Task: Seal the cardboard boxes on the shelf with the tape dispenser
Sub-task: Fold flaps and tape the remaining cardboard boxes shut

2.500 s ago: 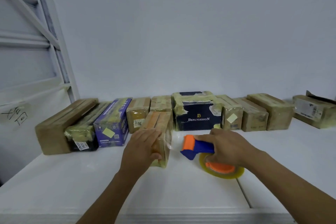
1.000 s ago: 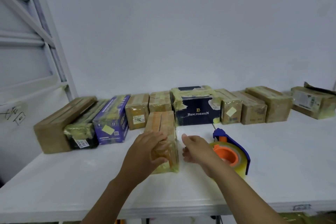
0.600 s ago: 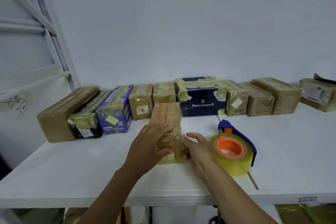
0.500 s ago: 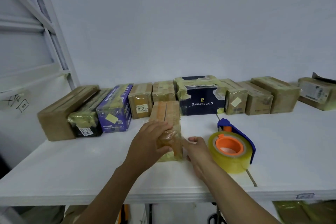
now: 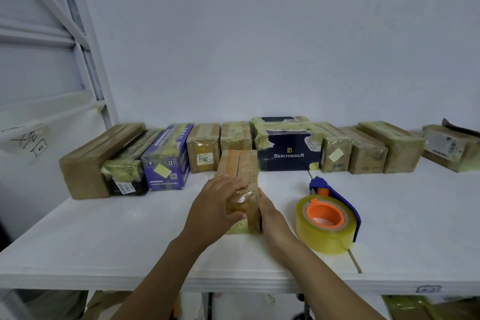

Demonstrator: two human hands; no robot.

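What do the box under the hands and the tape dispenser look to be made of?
Box: matt brown cardboard, judging by its dull faces and flap seam; glossy, wrinkled clear tape covers its near end. Tape dispenser: seemingly moulded plastic, smooth blue and orange. Its roll: yellowish translucent film, probably plastic.

We're in a stockroom or packing area here: a long white shelf (image 5: 104, 241) runs along a plain white wall (image 5: 259, 47), and lined up against that wall is a row of taped cardboard boxes (image 5: 366, 153), several carrying printed shipping labels (image 5: 125, 186). A tape dispenser (image 5: 328, 219) with a fat clear roll sits out on the shelf, white metal racking (image 5: 85, 41) rises at the left, and more cardboard (image 5: 101, 304) shows underneath.
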